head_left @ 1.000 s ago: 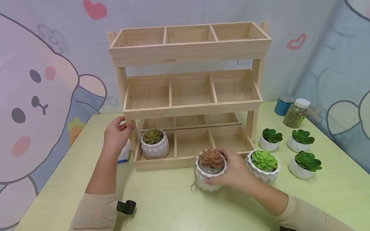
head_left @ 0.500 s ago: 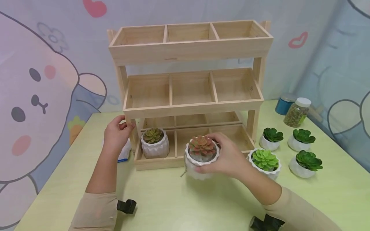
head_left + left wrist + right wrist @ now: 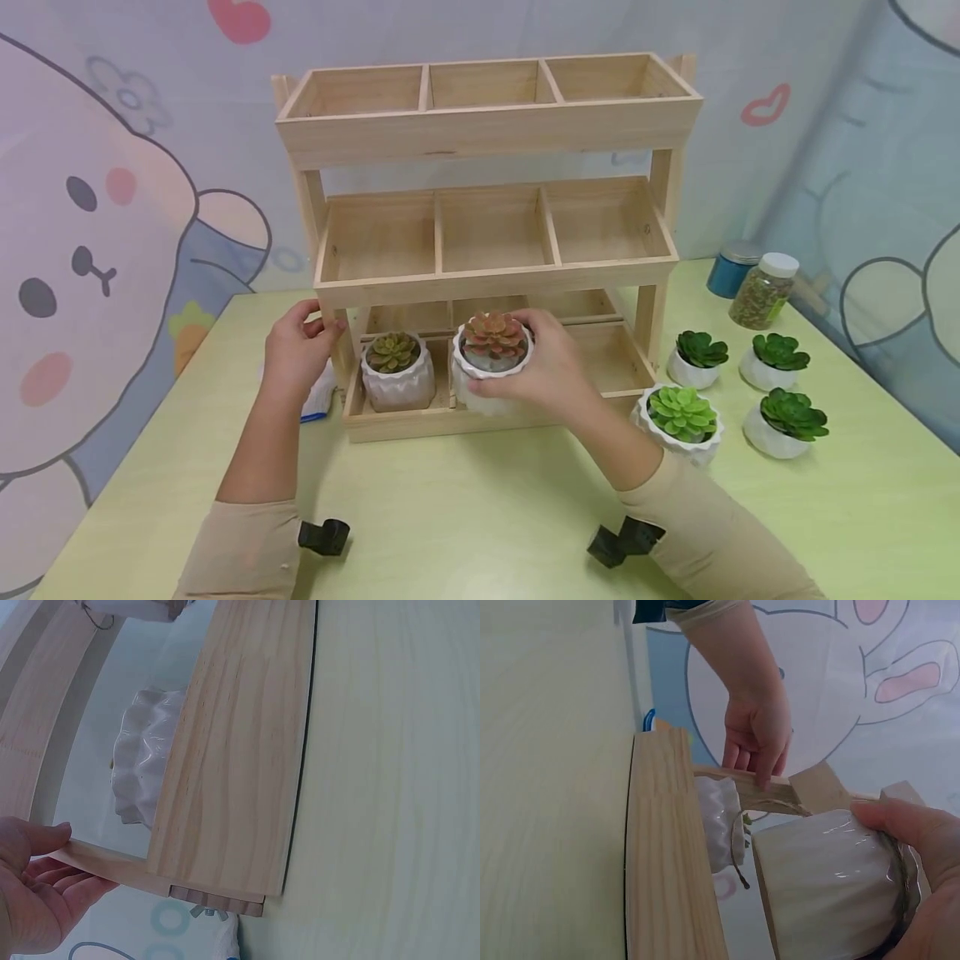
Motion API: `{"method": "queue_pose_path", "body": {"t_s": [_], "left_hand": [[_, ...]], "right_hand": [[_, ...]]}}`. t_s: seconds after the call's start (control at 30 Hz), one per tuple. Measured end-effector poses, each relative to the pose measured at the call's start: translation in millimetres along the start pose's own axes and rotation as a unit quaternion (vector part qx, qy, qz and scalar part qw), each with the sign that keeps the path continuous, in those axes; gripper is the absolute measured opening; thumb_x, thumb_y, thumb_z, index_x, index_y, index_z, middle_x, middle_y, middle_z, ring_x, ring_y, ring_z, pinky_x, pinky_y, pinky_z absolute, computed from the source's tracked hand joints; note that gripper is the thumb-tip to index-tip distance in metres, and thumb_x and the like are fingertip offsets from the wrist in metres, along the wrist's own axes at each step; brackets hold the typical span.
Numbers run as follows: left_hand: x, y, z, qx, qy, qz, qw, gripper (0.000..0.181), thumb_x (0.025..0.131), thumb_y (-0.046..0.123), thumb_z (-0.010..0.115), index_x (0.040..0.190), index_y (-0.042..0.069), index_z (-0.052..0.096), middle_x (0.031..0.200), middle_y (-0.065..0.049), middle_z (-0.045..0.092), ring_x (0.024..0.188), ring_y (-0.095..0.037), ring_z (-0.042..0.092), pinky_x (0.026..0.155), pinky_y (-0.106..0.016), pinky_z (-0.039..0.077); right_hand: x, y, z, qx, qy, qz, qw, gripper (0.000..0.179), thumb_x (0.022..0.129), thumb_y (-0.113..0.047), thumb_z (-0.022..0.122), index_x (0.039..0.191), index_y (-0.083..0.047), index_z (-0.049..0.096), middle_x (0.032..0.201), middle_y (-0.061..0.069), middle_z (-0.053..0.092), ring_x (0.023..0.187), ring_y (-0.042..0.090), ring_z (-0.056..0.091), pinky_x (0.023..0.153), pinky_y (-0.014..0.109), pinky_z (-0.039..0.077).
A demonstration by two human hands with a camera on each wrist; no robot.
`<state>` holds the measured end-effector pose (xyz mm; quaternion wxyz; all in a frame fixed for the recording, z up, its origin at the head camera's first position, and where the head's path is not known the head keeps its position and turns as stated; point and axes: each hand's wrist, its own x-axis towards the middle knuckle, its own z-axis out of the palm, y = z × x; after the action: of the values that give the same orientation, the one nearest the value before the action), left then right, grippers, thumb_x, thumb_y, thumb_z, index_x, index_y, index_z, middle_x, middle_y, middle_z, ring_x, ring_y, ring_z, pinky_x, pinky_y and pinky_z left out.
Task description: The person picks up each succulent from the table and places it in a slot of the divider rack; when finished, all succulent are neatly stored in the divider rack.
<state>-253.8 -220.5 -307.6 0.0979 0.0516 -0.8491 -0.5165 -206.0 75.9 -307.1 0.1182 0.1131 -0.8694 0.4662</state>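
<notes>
My right hand (image 3: 553, 367) holds a ridged white pot with a reddish succulent (image 3: 493, 337), thumb on its near side. In the right wrist view, a twine string (image 3: 739, 847) dangles from this pot (image 3: 825, 877). It hangs over the middle compartment of the bottom tier of a three-tier wooden rack (image 3: 487, 133). With thumb and fingers, my left hand (image 3: 296, 354) grips the rack's left upright (image 3: 340, 337); the left wrist view shows that hand (image 3: 34, 892) around the wood. A white pot with a yellowish-green succulent (image 3: 397, 379) stands in the bottom left compartment.
Right of the rack stand a white pot with a bright green succulent (image 3: 681, 417) and several small dark green potted succulents (image 3: 776, 354). Behind them are a blue tin (image 3: 731, 271) and a white-capped jar (image 3: 763, 292). A white cloth item (image 3: 320, 392) lies behind my left forearm.
My right hand has lifted the reddish succulent's pot off the table and carried it left and away from me, over the bottom tier. My left hand has kept its grip on the upright.
</notes>
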Motion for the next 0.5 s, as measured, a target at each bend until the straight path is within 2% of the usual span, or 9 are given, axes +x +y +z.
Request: {"method": "queue_pose_path", "body": {"t_s": [0.2, 0.5], "left_hand": [[0.6, -0.5, -0.3, 0.003, 0.001, 0.0, 1.0, 0.049, 0.094, 0.017, 0.058, 0.139, 0.007, 0.042, 0.133, -0.021, 0.049, 0.119, -0.036, 0.049, 0.096, -0.05, 0.039], [-0.2, -0.5, -1.7, 0.006, 0.002, 0.008, 0.9999, 0.048, 0.094, 0.017, 0.058, 0.138, 0.007, 0.043, 0.132, -0.021, 0.05, 0.118, -0.037, 0.05, 0.096, -0.051, 0.039]], "right_hand": [[14.7, 6.6, 11.5, 0.005, 0.026, 0.018, 0.9995, 0.09, 0.048, -0.037, 0.092, 0.12, -0.003, 0.051, 0.114, 0.006, 0.053, 0.105, 0.024, 0.051, 0.091, 0.041, 0.044], [28.7, 26.0, 25.7, 0.0, 0.049, 0.016, 0.9987, 0.09, 0.051, -0.038, 0.092, 0.123, -0.003, 0.051, 0.114, 0.01, 0.052, 0.106, 0.027, 0.05, 0.091, 0.044, 0.044]]}}
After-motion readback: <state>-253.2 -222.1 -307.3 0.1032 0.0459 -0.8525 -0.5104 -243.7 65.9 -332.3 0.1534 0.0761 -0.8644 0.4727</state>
